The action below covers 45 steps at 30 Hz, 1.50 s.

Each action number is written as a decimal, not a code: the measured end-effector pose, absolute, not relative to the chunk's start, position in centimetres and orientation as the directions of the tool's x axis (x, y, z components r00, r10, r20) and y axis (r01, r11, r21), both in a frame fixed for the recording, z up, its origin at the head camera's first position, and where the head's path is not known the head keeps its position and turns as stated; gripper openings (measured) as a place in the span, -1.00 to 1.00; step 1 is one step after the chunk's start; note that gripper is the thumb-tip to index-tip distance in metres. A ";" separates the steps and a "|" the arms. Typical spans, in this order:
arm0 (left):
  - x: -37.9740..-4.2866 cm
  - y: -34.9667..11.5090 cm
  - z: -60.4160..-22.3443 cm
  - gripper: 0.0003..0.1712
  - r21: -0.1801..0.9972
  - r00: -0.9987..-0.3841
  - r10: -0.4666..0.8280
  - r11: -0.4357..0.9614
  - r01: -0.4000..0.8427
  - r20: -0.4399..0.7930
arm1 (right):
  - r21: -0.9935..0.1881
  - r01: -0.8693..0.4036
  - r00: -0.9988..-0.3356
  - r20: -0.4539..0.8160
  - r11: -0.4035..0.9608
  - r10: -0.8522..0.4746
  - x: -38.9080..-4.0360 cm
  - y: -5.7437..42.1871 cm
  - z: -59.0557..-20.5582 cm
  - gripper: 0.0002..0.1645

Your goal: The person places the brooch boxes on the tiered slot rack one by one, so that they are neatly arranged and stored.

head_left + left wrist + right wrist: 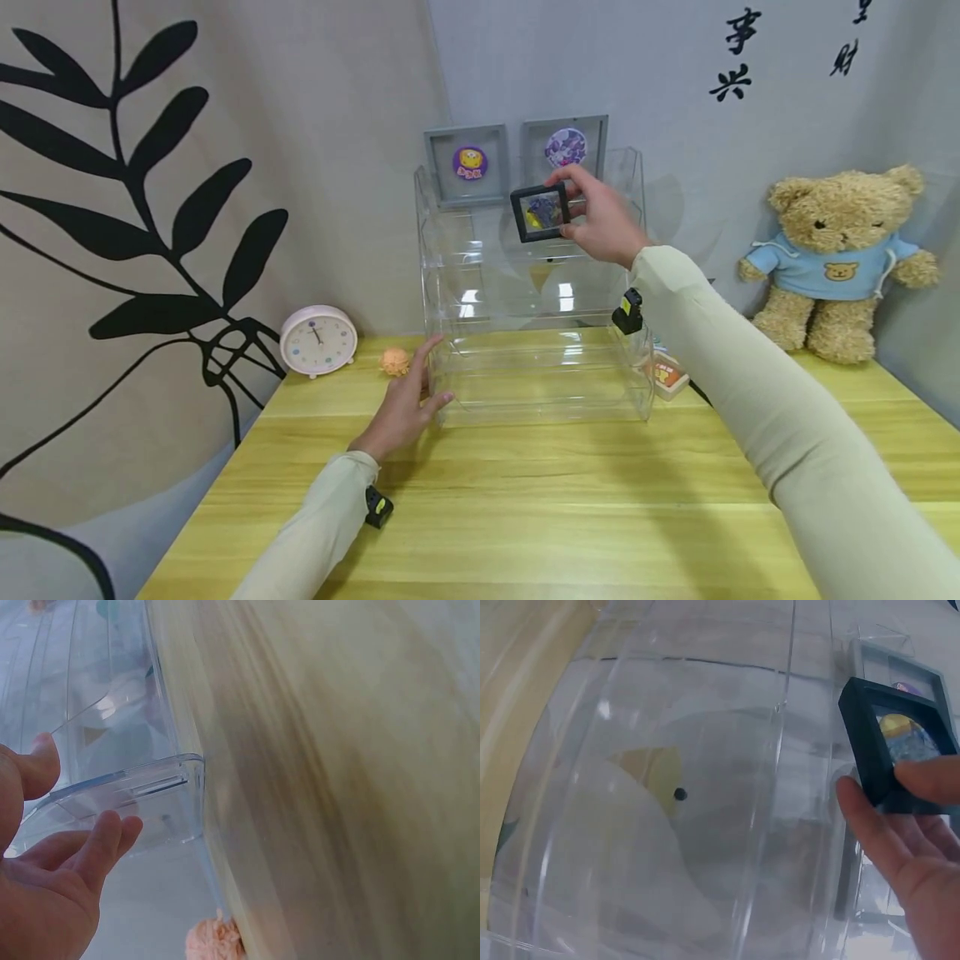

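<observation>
My right hand [603, 218] pinches a small black display frame [523, 232] by its right side, thumb on one face and fingers behind. Inside its clear window is a purple and yellow piece. It hangs tilted before the upper part of a clear stepped display rack [517, 414]. At the rack's lower left side is my left hand [399, 415], thumb at the front and extended fingers along the side wall. In the left wrist view the thumb and fingers [112, 832] lie on either side of the rack's edge, spread apart.
Two grey frames with round badges, one purple and yellow [470, 163] and one violet [566, 147], stand on the rack's top. On the wooden table are a white clock [318, 342], an orange fuzzy ball [394, 362], a small box [667, 376] and a teddy bear [840, 275].
</observation>
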State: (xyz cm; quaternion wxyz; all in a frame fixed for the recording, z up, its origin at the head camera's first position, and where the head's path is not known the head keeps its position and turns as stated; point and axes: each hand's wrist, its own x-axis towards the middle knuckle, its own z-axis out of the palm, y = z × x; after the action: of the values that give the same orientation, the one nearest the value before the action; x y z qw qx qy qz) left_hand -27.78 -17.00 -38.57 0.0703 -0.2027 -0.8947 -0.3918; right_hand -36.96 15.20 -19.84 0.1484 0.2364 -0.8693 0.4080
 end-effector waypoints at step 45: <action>-27.7 -17.0 -38.8 0.02 0.684 -0.908 0.303 0.598 0.418 0.290 | -0.400 -0.528 -0.784 0.568 0.749 -0.250 -39.3 9.1 -22.2 -0.41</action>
State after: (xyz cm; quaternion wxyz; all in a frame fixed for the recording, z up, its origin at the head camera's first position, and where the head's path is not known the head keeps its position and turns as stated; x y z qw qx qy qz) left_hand -27.71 -16.98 -38.78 0.0717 -0.2024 -0.8910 -0.3999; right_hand -39.29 9.07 -22.17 0.2477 0.2158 -0.9017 0.2812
